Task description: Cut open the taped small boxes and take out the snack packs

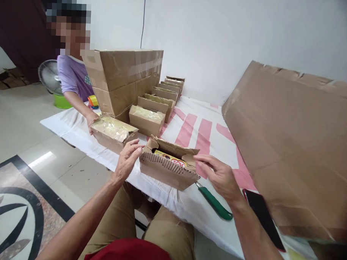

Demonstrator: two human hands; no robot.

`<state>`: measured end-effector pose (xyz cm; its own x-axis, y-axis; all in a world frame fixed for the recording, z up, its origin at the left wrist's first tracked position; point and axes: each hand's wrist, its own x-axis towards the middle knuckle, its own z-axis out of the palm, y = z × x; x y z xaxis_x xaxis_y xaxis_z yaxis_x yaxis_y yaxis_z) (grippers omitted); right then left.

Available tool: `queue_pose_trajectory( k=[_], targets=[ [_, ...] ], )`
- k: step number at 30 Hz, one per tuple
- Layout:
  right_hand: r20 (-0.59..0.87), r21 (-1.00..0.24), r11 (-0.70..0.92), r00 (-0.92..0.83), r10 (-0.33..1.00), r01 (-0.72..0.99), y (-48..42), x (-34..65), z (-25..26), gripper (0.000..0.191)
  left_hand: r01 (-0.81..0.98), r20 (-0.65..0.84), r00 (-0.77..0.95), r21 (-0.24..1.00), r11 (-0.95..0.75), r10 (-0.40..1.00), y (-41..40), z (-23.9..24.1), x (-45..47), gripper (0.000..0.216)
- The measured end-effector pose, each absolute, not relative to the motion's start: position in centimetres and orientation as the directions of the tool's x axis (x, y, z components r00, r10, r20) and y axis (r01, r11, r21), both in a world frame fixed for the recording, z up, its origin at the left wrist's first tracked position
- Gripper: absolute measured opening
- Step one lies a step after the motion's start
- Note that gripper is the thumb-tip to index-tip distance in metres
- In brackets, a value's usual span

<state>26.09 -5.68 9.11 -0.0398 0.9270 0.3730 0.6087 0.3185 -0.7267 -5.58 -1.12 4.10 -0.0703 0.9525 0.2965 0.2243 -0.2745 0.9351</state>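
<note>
A small open cardboard box (168,171) with a jagged cut front edge sits at the table's near edge, with yellow and red printed packs (172,159) inside. My left hand (127,158) has its fingers curled against the box's left end flap. My right hand (219,173) pinches the flap at the box's right end. Both hands hold the box from its two sides.
A green-handled knife (215,202) and a dark phone (263,216) lie by my right wrist. A big cardboard sheet (298,145) leans at right. Another person's hand (92,119) rests on a taped box (113,132); several small boxes (154,110) and stacked cartons (126,79) stand behind.
</note>
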Motion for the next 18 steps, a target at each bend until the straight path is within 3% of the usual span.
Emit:
queue_pose_trajectory(
  k=[2, 4, 7, 9, 12, 15, 18],
  targets=[
    [0.250, -0.649, 0.367, -0.268, 0.930, 0.667, -3.1, 24.5, 10.7, 0.026, 0.210, 0.289, 0.008, 0.936, -0.284, 0.957, -1.1, 4.8, -5.2, 0.042],
    [0.101, -0.493, 0.412, -0.420, 0.902, 0.766, -1.2, 22.9, 11.1, 0.033, 0.194, 0.290, 0.106, 0.932, -0.306, 0.951, -1.6, 4.8, -5.2, 0.039],
    [-0.024, -0.279, 0.461, -0.486, 0.874, 0.842, 0.3, 20.9, 10.1, 0.049, 0.224, 0.298, 0.185, 0.915, -0.335, 0.937, -2.6, 3.4, -5.8, 0.022],
    [-0.037, -0.250, 0.472, -0.496, 0.868, 0.845, 0.4, 20.3, 9.4, 0.048, 0.263, 0.304, 0.177, 0.902, -0.343, 0.936, -3.0, 2.5, -6.0, 0.016],
    [0.025, -0.340, 0.452, -0.473, 0.881, 0.825, -0.1, 20.4, 9.3, 0.048, 0.309, 0.325, 0.167, 0.879, -0.363, 0.931, -3.0, 2.0, -5.7, 0.023],
    [0.138, -0.580, 0.376, -0.368, 0.920, 0.723, -1.2, 21.5, 10.2, 0.053, 0.332, 0.348, 0.149, 0.864, -0.379, 0.925, -2.7, 2.4, -5.5, 0.024],
    [0.239, -0.829, 0.291, -0.168, 0.956, 0.477, -3.0, 22.8, 11.3, 0.055, 0.300, 0.372, 0.166, 0.863, -0.406, 0.913, -3.1, 3.0, -5.9, 0.023]
  ],
)
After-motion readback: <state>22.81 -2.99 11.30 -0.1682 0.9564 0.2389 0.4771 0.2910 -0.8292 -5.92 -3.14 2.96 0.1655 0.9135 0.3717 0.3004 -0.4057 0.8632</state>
